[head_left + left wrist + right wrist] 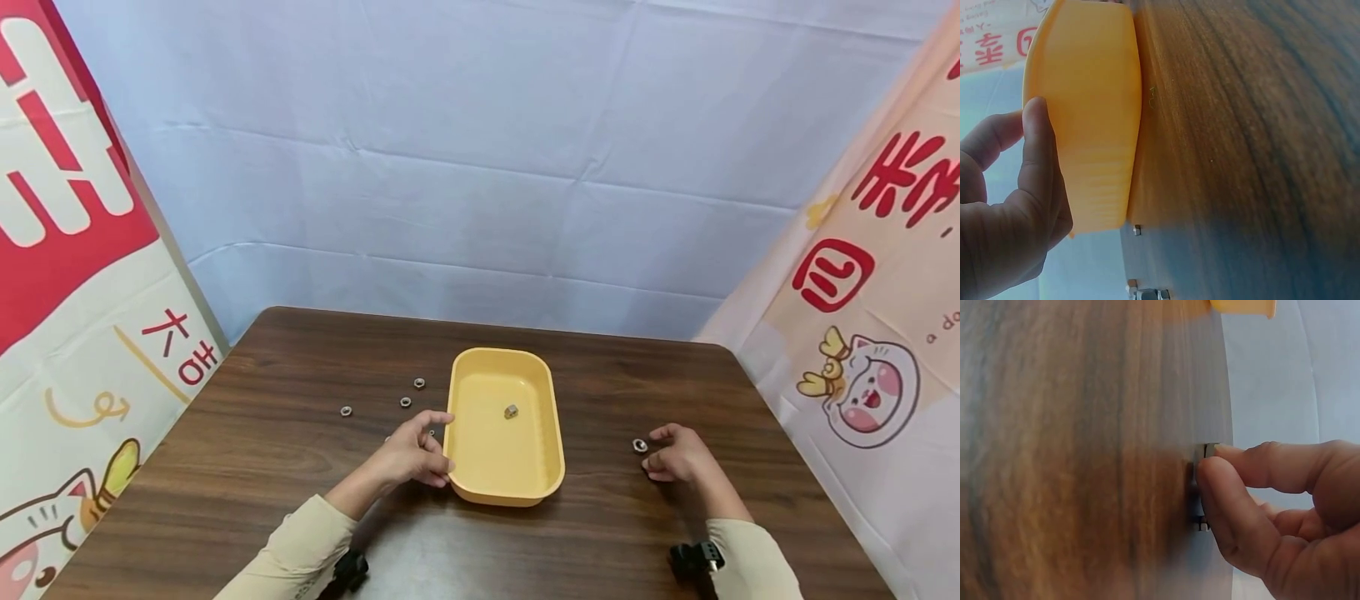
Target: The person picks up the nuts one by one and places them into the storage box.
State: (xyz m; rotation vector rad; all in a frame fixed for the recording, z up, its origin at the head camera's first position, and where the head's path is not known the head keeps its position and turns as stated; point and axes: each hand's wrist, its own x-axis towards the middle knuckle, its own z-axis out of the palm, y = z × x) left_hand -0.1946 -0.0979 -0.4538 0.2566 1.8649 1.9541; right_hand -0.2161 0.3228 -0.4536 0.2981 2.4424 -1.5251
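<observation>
Clock read in the head view, centred on the yellow tray (491, 462).

Main risk, as judged: the nut (639, 446) at 3 o'clock. Small, hard, low, only a thumb and fingertip to work it; an off-centre squeeze could make it skid or flip across the smooth tabletop (600, 533). Right wrist view shows a 2nd nut (1202, 524) just beside the fingers; a careless knuckle could knock it away. At the tray, too hard a pull on the rim might tip or drag it, sliding the metal lump (511, 411) lying inside near the middle (1 nut or 2, cannot tell). Loose nuts (406, 402) between 9 and 10 o'clock could be brushed by a sweeping wrist.

Right hand (678, 457): thumb and index bent toward each other, narrow gap, tips at the nut's edges; pinching or merely flanking it, cannot tell.

Left hand (408, 454): partly curled, gripping the tray's rim, index at 9 o'clock, thumb at 8. Left wrist view puts that thumb against the outer wall.
</observation>
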